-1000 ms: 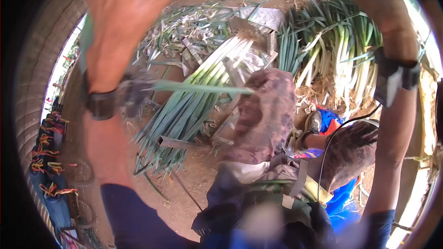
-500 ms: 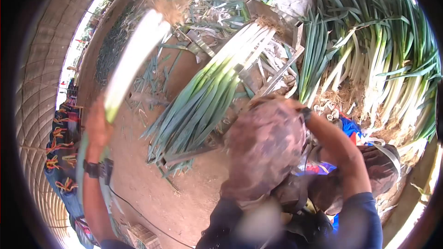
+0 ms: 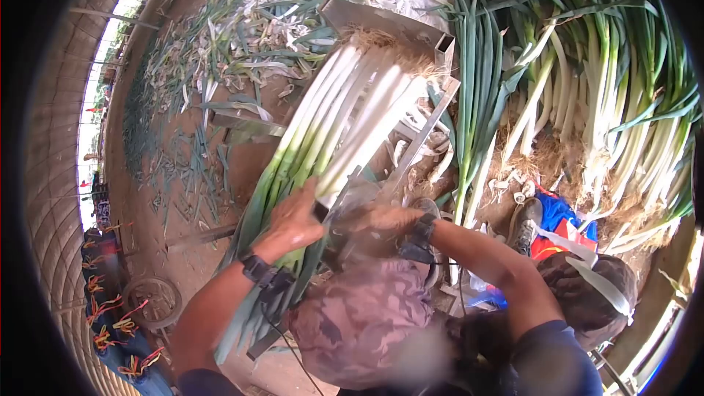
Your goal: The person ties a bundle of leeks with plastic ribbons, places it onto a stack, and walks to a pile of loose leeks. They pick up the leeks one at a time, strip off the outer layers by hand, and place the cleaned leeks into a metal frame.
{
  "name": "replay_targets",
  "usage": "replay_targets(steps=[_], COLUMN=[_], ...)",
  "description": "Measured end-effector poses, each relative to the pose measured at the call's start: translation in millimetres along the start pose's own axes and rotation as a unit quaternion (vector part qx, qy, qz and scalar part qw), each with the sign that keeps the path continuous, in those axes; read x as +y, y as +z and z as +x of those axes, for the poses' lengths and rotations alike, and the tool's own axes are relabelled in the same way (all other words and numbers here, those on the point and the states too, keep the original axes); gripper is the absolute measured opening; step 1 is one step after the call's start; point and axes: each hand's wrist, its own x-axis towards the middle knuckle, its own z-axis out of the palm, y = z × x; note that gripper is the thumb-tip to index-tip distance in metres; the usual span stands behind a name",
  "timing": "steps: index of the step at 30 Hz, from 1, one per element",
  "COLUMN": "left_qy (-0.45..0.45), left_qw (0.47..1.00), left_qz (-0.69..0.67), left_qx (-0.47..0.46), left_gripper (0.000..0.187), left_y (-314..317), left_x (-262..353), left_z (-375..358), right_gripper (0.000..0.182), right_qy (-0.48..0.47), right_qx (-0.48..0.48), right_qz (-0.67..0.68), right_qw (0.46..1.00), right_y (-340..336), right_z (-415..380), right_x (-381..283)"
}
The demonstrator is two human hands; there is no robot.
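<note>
Leeks [image 3: 323, 117] lie side by side in a metal frame [image 3: 396, 22], roots toward the top and green leaves toward the lower left. My left hand [image 3: 295, 221], with a dark band at its wrist, is closed around the leek stalks where white turns green, beside a metal upright. To its right, my right hand [image 3: 378, 218] reaches in low next to the frame. Motion smears its fingers, and what they hold, if anything, cannot be made out. The brightest white stalks [image 3: 374, 121] lie on the right side of the bundle.
A large pile of leeks [image 3: 587, 81] stands at the right. Cut leaves and peelings [image 3: 249, 37] cover the ground at the upper left. Camouflage cloth [image 3: 359, 315] is close below my hands. A wheel [image 3: 152, 302] and dark bundles with coloured ties [image 3: 121, 330] are at the lower left.
My left hand has come from the far left to the bundle, and the leek it held up is no longer raised. My right hand has moved left and down. The view has shifted.
</note>
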Motion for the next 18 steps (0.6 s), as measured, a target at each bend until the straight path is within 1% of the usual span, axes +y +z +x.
replay_targets(steps=[1,2,3,4,5,6,7,9,10,11,12,13,14,15,16,17,18], left_qy=[0.075,0.149,0.147,0.112,0.076,0.115,0.112,0.082,0.074,0.073,0.074,0.072,0.046,0.048,0.026,0.009,-0.013], left_qw=[0.996,0.985,0.986,0.989,0.989,0.983,0.984,0.984,0.98,0.981,0.975,0.968,0.969,0.969,0.959,0.948,0.953], left_qz=[-0.004,-0.01,-0.011,0.003,0.015,-0.017,-0.017,0.059,0.062,0.057,0.076,0.092,0.11,0.103,0.135,0.164,0.18], left_qx=[0.041,0.084,0.081,0.101,0.122,0.141,0.139,0.147,0.174,0.172,0.196,0.22,0.216,0.218,0.247,0.274,0.242], left_gripper=[0.085,0.088,0.088,0.088,0.089,0.085,0.085,0.084,0.086,0.086,0.087,0.088,0.082,0.082,0.085,0.089,0.087], left_y=[11,20,27,34,40,49,59,71,77,77,75,75,78,84,92,100,102], left_x=[-3,-4,2,9,12,4,-1,2,4,8,9,12,16,15,16,21,23], left_z=[13,25,36,47,56,61,68,77,80,79,78,75,75,78,84,89,89], right_gripper=[0.061,0.057,0.053,0.053,0.048,0.044,0.044,0.042,0.042,0.046,0.052,0.052,0.058,0.064,0.064,0.069,0.073], right_qy=[0.002,0.034,0.065,0.066,-0.002,-0.072,-0.072,0.09,0.095,0.07,0.045,0.05,0.038,0.023,0.027,0.077,0.129], right_qx=[0.001,-0.014,-0.03,-0.031,-0.091,-0.143,-0.145,-0.073,-0.075,-0.077,-0.081,-0.086,-0.047,-0.001,0.007,0.0,0.007], right_qz=[0.005,0.044,0.083,0.087,-0.203,-0.473,-0.47,-0.454,-0.455,-0.431,-0.405,-0.403,-0.228,-0.048,-0.055,-0.079,-0.101], right_qw=[1.0,0.998,0.994,0.994,0.975,0.866,0.868,0.883,0.882,0.896,0.91,0.91,0.972,0.999,0.998,0.994,0.986], right_y=[-2,-5,-6,-8,-9,-6,-1,13,14,16,18,18,18,16,9,8,7], right_z=[6,11,14,18,20,19,18,11,8,7,6,2,-5,-11,-16,-19,-28], right_x=[9,16,18,20,16,11,7,-7,-15,-21,-22,-9,-3,1,4,-17,-29])
